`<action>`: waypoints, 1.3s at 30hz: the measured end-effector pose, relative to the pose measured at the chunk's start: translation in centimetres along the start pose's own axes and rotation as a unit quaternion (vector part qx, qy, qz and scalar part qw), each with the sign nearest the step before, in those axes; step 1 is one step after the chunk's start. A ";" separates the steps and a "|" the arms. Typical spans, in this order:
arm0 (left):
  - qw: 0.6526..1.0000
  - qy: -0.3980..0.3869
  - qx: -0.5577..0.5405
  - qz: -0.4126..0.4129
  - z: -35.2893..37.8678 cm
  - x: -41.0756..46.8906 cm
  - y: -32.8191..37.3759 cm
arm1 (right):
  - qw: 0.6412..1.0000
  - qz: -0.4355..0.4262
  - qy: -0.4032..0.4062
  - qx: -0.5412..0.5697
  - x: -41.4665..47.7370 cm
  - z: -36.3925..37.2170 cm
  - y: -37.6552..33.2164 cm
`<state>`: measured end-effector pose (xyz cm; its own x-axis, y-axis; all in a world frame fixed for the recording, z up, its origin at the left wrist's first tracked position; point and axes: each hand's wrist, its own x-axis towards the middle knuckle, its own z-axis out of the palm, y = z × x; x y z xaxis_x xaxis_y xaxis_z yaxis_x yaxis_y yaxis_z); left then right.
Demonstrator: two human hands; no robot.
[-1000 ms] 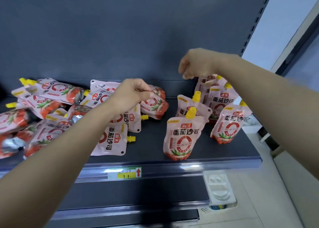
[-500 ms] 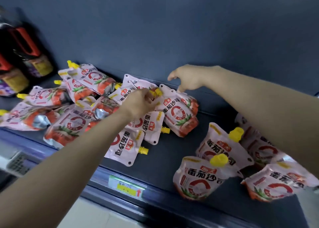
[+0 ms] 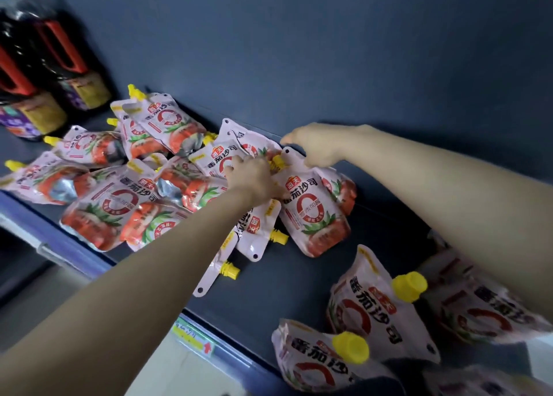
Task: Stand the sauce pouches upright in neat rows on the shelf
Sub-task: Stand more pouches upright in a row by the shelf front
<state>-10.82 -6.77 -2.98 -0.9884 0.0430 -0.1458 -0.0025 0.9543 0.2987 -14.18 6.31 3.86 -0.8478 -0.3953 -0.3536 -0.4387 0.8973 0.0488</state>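
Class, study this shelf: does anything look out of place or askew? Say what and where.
Yes. On the left and middle of the shelf, sauce pouches lie flat in a jumbled, overlapping heap, spouts pointing every way, unlike the standing pouches at the right.

The right hand leaves the upright pink pouches with yellow caps and crosses to the heap. Half a second ago it hovered with fingers spread. Now it is down on the top edge of a pink foil sauce pouch with a red ring and tomato print, thumb on the front. The left hand sinks into the pile and curls its fingers at a yellow plastic screw cap just beside that pouch. The view swings left and tilts - dark bottles with red handles now show at the left, and the upright pouches slide to the lower right corner.
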 end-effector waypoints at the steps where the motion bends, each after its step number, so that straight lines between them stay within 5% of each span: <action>1: 1.000 0.004 -0.002 -0.004 0.1 -0.1 0.0 | 1.000 -0.002 -0.001 -0.007 0.3 0.1 -0.1; 16: 0.986 0.001 -0.163 -0.042 0.4 -3.0 -2.8 | 0.999 -0.008 -0.034 0.017 2.6 1.3 -1.1; 26: 0.961 0.025 -0.274 -0.003 -0.2 -4.6 -2.7 | 0.999 -0.011 0.028 0.027 0.7 0.8 -0.6; 33: 0.943 0.048 -0.312 0.100 -1.9 -4.3 0.7 | 0.992 0.094 0.074 -0.039 -5.0 -1.2 2.3; 39: 0.950 -0.026 -0.251 0.184 -2.8 -4.6 3.7 | 0.970 0.242 0.030 -0.024 -10.2 -0.6 5.2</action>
<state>-6.72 -4.23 1.43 -0.9278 0.3728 0.0134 0.2563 0.6110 0.7489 -8.02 14.90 8.28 -0.9730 0.0569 -0.2235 0.0020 0.9712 0.2384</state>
